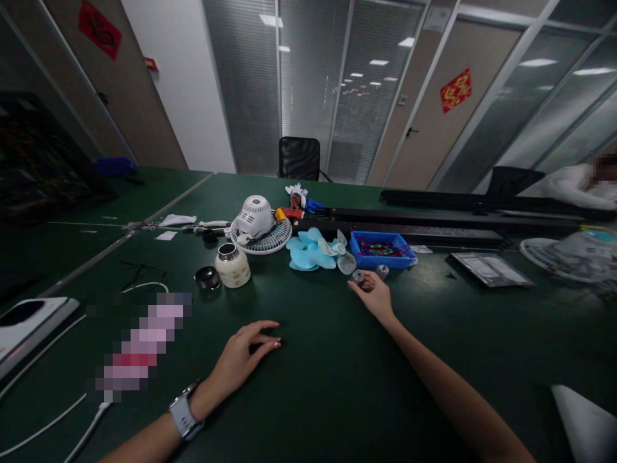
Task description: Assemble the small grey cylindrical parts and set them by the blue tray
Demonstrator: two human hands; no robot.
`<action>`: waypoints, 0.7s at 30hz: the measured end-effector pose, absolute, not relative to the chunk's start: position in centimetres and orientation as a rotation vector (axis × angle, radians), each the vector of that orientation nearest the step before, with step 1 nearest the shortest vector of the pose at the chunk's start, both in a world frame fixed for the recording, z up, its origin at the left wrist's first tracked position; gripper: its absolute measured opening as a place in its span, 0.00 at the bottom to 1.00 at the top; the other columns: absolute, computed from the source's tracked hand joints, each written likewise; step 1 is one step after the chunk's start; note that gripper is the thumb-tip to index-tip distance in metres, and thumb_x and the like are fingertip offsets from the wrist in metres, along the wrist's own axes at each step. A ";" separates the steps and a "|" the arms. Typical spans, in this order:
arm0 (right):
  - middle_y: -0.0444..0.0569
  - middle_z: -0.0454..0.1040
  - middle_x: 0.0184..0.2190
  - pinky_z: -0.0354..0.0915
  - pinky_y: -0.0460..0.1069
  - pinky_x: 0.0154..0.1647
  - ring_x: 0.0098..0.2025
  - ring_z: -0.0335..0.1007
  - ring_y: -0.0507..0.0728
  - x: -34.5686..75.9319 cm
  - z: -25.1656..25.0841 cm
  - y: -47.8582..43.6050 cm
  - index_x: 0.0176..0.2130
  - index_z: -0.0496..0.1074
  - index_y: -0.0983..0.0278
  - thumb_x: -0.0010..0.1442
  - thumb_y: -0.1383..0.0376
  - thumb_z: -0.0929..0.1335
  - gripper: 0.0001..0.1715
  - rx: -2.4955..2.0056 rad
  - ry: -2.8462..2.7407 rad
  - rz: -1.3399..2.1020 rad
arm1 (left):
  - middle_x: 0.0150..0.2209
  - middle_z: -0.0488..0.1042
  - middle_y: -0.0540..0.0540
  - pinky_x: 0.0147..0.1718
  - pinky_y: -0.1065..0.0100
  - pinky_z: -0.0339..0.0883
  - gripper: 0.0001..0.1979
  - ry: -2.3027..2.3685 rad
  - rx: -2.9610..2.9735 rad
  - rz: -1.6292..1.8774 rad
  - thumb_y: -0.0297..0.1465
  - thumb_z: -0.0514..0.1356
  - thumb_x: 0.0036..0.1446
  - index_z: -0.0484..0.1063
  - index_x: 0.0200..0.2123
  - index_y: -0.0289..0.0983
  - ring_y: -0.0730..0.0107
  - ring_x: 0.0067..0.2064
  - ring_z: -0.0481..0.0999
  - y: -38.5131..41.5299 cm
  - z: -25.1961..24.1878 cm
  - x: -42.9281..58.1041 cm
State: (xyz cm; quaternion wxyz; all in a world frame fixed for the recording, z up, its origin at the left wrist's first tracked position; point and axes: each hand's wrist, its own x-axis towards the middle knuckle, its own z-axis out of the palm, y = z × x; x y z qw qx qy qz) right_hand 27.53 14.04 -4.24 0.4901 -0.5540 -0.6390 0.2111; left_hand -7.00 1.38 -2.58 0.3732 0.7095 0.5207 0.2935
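My right hand (376, 297) reaches forward, its thumb and fingers closed around a small grey cylindrical part (358, 276), perhaps a motor. A second such cylinder (382, 271) stands just right of my fingers. Behind them sits a blue tray (383, 251) of red and green wires, with blue fan blades (308, 249) and clear fan blades (344, 254) to its left. Over the near table, my left hand (241, 357) has its fingers apart and holds nothing. A watch is on that wrist.
A cream jar (232, 265), black lid (207, 278) and white fan housing (256, 225) stand left of centre. Long black bars (409, 222) lie behind the tray. A flat packet (491, 269) and another fan (585, 254) lie right; a person (573, 183) sits beyond.
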 end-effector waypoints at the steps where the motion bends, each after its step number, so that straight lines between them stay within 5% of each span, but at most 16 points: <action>1: 0.54 0.79 0.39 0.73 0.55 0.42 0.38 0.76 0.59 28.3 -4.5 14.9 0.46 0.70 0.66 0.51 0.51 0.72 0.29 -1.371 -1.525 0.476 | 0.42 0.82 0.48 0.54 0.54 0.65 0.19 1.331 1.809 0.753 0.39 0.59 0.61 0.65 0.54 0.43 0.58 0.50 0.79 1.4 -2.5 -7.0; 6: 0.55 0.78 0.42 0.73 0.56 0.40 0.37 0.77 0.60 29.7 -4.2 15.3 0.56 0.67 0.65 0.54 0.49 0.70 0.36 -1.544 -1.603 0.208 | 0.43 0.81 0.46 0.46 0.61 0.71 0.16 1.331 1.752 0.797 0.39 0.52 0.65 0.67 0.52 0.42 0.61 0.46 0.81 1.3 -2.1 -6.8; 11: 0.60 0.71 0.52 0.66 0.58 0.50 0.52 0.69 0.65 26.0 -1.1 10.6 0.60 0.62 0.67 0.59 0.53 0.68 0.35 -1.435 -1.776 -0.337 | 0.39 0.82 0.47 0.44 0.64 0.70 0.14 1.448 1.688 0.933 0.40 0.49 0.66 0.67 0.48 0.41 0.62 0.44 0.80 1.4 -1.9 -6.8; 21: 0.44 0.72 0.33 0.62 0.47 0.36 0.35 0.69 0.52 14.1 -2.1 4.6 0.47 0.76 0.54 0.58 0.50 0.69 0.19 -0.970 -2.521 0.514 | 0.26 0.77 0.51 0.33 0.67 0.66 0.15 1.540 1.661 1.008 0.42 0.48 0.65 0.67 0.44 0.39 0.63 0.31 0.77 1.5 -1.6 -6.7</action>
